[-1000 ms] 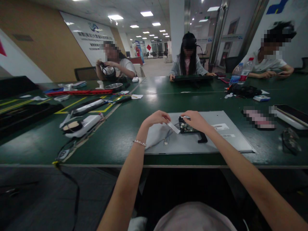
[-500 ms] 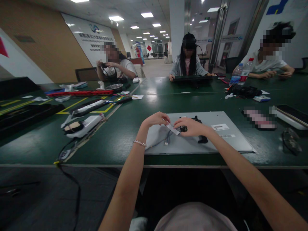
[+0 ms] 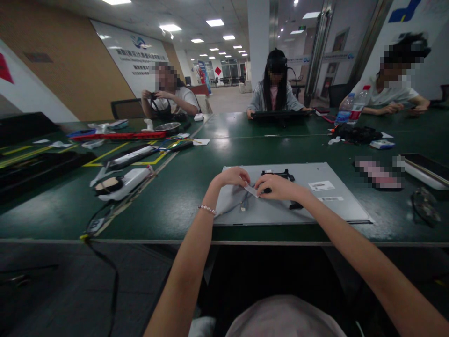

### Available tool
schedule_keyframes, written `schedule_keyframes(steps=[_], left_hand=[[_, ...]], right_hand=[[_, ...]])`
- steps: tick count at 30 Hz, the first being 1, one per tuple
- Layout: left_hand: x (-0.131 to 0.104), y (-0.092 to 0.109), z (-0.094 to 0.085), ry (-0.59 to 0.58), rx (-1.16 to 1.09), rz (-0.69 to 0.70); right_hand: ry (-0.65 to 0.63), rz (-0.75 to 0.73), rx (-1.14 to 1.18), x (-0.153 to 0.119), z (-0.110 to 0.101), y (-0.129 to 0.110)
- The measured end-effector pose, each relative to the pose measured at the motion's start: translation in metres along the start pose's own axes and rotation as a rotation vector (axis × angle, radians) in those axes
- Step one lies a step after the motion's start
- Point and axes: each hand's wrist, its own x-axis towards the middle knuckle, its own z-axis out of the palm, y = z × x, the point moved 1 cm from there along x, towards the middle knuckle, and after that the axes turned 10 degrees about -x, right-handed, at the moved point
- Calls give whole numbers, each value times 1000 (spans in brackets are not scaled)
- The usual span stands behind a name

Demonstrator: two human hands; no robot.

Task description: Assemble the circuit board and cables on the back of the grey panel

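Observation:
A flat grey metal panel (image 3: pixel 329 210) with white labels lies on the green table before me. Above it, my left hand (image 3: pixel 234 177) pinches one end of a narrow white strip (image 3: pixel 251 191), which looks like tape or paper. The fingers of my right hand (image 3: pixel 275 187) are closed on the strip's other end. Beneath the strip runs a thin grey cable (image 3: pixel 244 203) with a small light connector. A black bracket (image 3: pixel 288 176) on the panel is partly covered by my right hand, and its lower part shows below the wrist.
A white device with a dark round part (image 3: pixel 128 183) and its cable lie to the left. Phones (image 3: pixel 379 174) and a clear round object (image 3: pixel 425 206) lie at right. Bottles (image 3: pixel 358 105) stand farther back. Three people sit across the table (image 3: pixel 231 145).
My left hand has shifted slightly right and down, closer to my right hand. The exposed length of the white strip between them is shorter. Both hands still hold it.

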Motion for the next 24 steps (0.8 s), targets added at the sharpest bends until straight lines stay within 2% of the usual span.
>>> schedule_keyframes(steps=[10, 15, 20, 24], left_hand=[[-3, 17, 5, 4, 32, -13], [-2, 18, 6, 63, 168, 64], [-2, 18, 8, -49, 116, 135], [-2, 18, 10, -87, 144, 137]], right_hand=[[-10, -1, 26, 1, -2, -6], [-21, -7, 22, 2, -1, -8], [-10, -13, 40, 1, -1, -9], [-18, 19, 43, 1, 1, -8]])
